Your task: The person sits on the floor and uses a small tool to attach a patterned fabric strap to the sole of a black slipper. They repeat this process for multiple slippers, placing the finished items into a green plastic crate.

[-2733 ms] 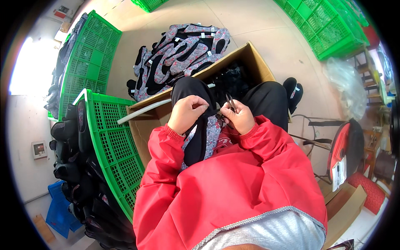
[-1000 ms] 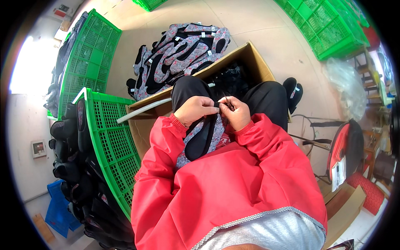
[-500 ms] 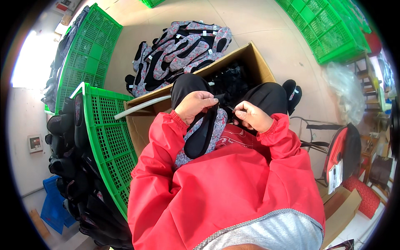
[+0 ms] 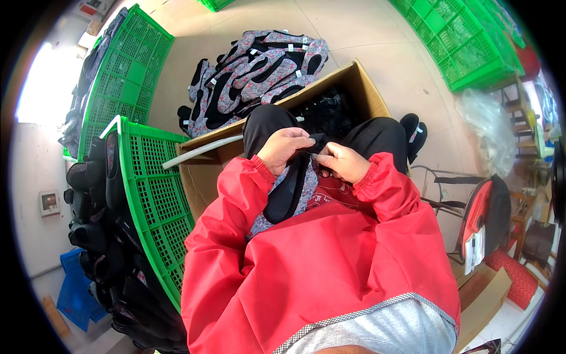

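Note:
Over my lap lies a grey floral slipper [image 4: 283, 199] with a black inner sole, its lower end resting on my red smock. My left hand [image 4: 282, 152] pinches the black fabric at its upper end between thumb and fingers. Right beside it, my right hand [image 4: 345, 163] is closed, thumb and forefinger pressed together at the slipper's upper edge. Whatever sits in those right fingers is too small and dark to make out. The slipper's upper tip is partly hidden by both hands.
Beyond my knees stands a cardboard box [image 4: 370, 88] with black items inside, a pale tube [image 4: 203, 151] across its left. A pile of floral slippers [image 4: 253, 76] lies on the floor behind. Green crates [image 4: 154, 194] stand left; a plastic bag [image 4: 488, 130] and folding chair [image 4: 480, 215] are right.
My right hand has moved left, closing the gap to my left hand at the slipper's upper end. The left hand has shifted slightly right.

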### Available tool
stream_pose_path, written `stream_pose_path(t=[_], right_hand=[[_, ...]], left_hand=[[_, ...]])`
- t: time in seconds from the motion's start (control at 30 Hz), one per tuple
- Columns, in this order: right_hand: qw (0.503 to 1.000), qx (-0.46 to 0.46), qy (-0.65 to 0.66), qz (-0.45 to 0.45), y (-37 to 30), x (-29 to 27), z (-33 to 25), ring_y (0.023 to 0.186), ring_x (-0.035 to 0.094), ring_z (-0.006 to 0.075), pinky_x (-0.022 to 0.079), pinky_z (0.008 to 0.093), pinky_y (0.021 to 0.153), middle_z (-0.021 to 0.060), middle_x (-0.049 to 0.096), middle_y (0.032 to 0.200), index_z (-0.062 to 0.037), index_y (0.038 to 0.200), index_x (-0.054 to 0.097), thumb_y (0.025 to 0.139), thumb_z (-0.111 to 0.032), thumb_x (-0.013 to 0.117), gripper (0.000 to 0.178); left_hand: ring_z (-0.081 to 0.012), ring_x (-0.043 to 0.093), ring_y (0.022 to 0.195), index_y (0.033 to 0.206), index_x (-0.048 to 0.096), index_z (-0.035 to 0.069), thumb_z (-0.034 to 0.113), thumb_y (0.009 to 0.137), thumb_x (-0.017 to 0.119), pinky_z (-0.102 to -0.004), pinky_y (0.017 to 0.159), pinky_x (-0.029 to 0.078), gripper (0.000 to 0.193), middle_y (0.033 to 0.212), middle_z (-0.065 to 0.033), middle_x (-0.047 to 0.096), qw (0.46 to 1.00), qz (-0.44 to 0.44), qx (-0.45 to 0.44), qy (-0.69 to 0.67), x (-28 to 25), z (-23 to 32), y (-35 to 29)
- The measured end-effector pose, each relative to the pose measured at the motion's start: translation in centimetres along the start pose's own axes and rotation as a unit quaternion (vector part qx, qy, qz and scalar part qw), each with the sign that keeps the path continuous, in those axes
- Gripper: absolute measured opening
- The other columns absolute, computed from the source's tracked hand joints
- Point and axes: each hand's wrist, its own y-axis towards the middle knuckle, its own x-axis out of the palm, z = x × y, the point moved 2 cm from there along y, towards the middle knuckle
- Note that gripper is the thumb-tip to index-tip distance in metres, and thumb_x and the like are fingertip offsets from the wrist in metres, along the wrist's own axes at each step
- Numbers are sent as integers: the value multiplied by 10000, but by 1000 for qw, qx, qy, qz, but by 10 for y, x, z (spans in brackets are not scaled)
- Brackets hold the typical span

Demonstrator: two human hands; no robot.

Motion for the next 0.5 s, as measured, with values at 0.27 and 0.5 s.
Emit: stream_pose_path(t=[0.27, 0.5], right_hand=[[1000, -5, 22, -1, 5, 3, -3, 667, 574, 98, 447, 268, 621, 27, 623, 770, -34, 909, 555, 980, -220, 584, 201], [996, -8, 84, 1, 10, 7, 3, 648, 556, 104, 444, 261, 607, 19, 589, 772, -38, 896, 535, 975, -199, 589, 187]], left_hand=[[-152, 634, 693, 916, 615, 2, 54, 894, 635, -270, 660, 532, 60, 807, -69, 653, 1000, 1, 5, -2, 2, -5, 6], [-160, 638, 683, 890, 608, 6, 43, 895, 629, -280, 664, 536, 43, 790, -70, 649, 1000, 16, 6, 0, 0, -8, 10]])
